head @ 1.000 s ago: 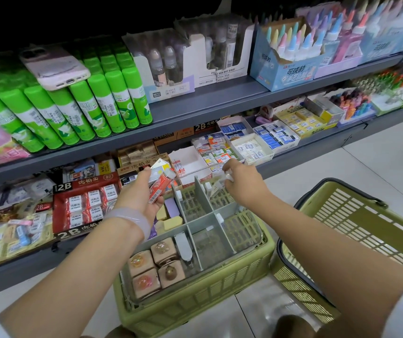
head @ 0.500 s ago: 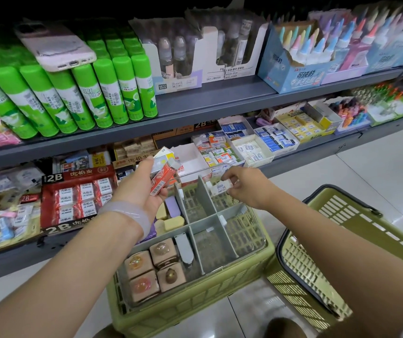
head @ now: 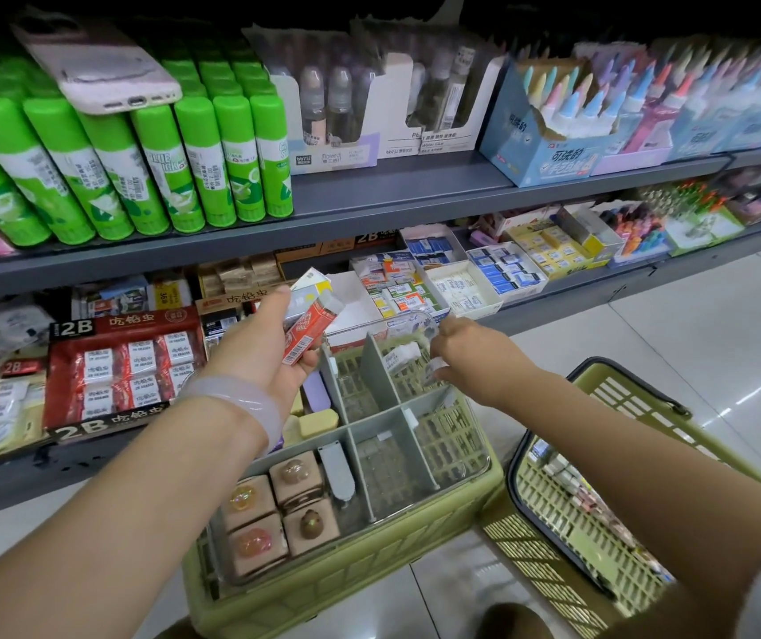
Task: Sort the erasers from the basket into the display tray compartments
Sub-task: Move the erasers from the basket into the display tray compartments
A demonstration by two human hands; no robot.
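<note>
Several light, stiff boxed erasers (head: 312, 318) sit gripped in the left hand (head: 261, 357); the right hand (head: 471, 350) pinches a small white eraser (head: 399, 357) by its ends over the tray (head: 415, 424)'s one-o'clock compartment.

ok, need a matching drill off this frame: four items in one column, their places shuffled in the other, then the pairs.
Items
1. red eraser
2. phone
3. brown boxes
4. white eraser

Places
A. on the glue sticks
B. near-left tray compartment
C. left hand
D. at the right hand, over the far tray compartment

Pairs: 1-C, 2-A, 3-B, 4-D
</note>
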